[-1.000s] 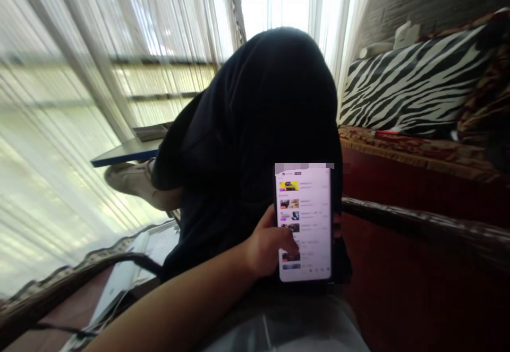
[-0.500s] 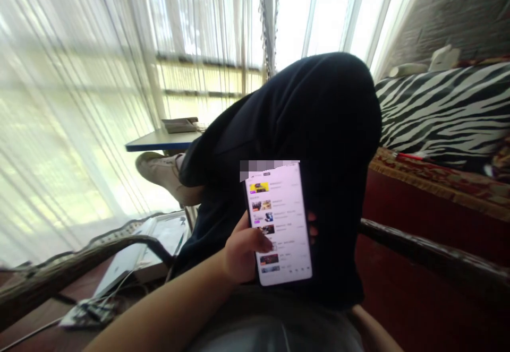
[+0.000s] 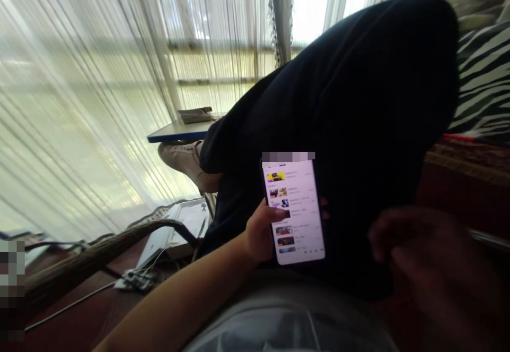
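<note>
My left hand (image 3: 261, 232) is wrapped round a smartphone (image 3: 298, 222) held upright over my lap. Its thumb lies on the lit screen, which shows a list of small pictures with lines of text; the other fingertips show at the phone's right edge. On the right side of the view is my right hand (image 3: 414, 246), apart from the phone, beside my raised leg. It is dark and smeared by motion, with the fingers seemingly bent, and whether it holds anything cannot be made out.
My dark trouser leg (image 3: 358, 92) is crossed, with the shoe (image 3: 179, 158) by a blue-edged table (image 3: 175, 133). A wooden armrest (image 3: 119, 238) runs along the left, above a power strip (image 3: 135, 280) with cables and a white box (image 3: 187, 222). A zebra-striped cover (image 3: 486, 86) lies at right.
My right hand has come into view from the right. My left thumb has moved up the screen, and the list looks slightly shifted. The view has swung, and my knee appears higher and farther right.
</note>
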Motion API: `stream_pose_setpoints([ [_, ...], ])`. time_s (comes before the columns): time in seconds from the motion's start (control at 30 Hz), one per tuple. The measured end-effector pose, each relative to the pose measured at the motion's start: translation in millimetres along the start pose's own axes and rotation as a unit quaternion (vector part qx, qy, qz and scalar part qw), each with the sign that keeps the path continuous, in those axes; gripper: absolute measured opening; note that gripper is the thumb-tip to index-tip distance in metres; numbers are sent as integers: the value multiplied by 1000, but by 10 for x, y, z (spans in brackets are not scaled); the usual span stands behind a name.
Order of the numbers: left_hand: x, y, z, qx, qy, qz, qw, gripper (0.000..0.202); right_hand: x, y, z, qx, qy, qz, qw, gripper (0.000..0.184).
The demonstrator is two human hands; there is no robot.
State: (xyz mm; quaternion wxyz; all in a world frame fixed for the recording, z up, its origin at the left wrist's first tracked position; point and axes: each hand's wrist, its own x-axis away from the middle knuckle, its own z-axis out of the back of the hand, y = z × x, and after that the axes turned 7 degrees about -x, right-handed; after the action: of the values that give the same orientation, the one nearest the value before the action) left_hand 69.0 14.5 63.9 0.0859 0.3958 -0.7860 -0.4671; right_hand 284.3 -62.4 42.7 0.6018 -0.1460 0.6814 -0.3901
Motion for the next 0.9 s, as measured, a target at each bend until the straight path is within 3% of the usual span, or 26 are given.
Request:
stream_pose_setpoints([
  [0.07, 10, 9, 23, 11, -11, 10, 1000, 55, 28, -13, -331, -57, 41, 57, 996, 50],
  [0.1, 12, 11, 32, 17, -16, 10, 1000, 55, 44, 9, -465, -50, 22, 72, 996, 62],
  [0.17, 9, 8, 46, 25, -23, -1, 999, 55, 103, 88, -624, -1, -30, 118, 993, 73],
  [0.23, 0, 0, 58, 27, -27, -14, 999, 51, 191, 172, -647, 47, -145, 106, 983, 86],
  [0.3, -8, -10, 71, 27, -32, -20, 999, 46, 274, 234, -600, 96, -213, 95, 968, 94],
  [0.4, -10, -22, 89, 30, -34, -27, 999, 37, 333, 296, -539, 109, -232, 90, 962, 96],
  [0.67, 6, -76, 160, 39, -18, -44, 998, 36, 290, 370, -580, 119, -220, 110, 962, 89],
  [0.9, 11, -85, 203, 49, -48, -21, 997, 39, 268, 338, -574, 133, -211, 127, 960, 78],
])
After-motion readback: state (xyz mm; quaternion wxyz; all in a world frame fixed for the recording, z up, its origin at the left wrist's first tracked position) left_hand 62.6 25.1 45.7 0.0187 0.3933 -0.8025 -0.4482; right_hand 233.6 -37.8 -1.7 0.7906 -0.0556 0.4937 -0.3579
